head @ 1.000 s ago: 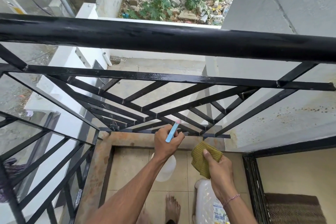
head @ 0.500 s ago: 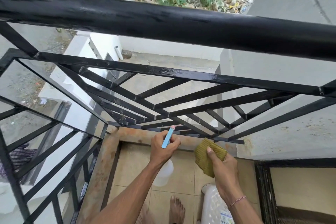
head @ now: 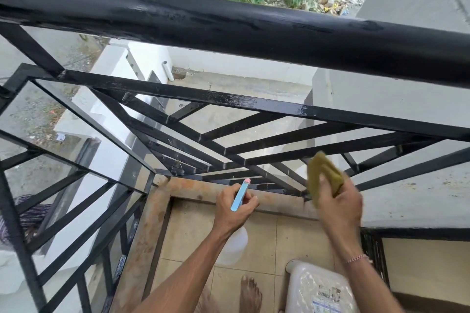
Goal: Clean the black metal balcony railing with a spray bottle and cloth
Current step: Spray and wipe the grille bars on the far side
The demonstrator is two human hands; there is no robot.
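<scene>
No legible text; label on white plastic stool (head: 321, 287) too blurred.

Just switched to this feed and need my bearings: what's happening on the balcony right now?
A person is cleaning the black metal railing from inside the balcony. The left hand grips a spray bottle with a light blue head, nozzle aimed at the lower bars. The right hand holds a yellow-green cloth up against the lower diagonal bars; it is blurred. The upper bars look wet and glossy. A white plastic stool stands below the right arm.
</scene>
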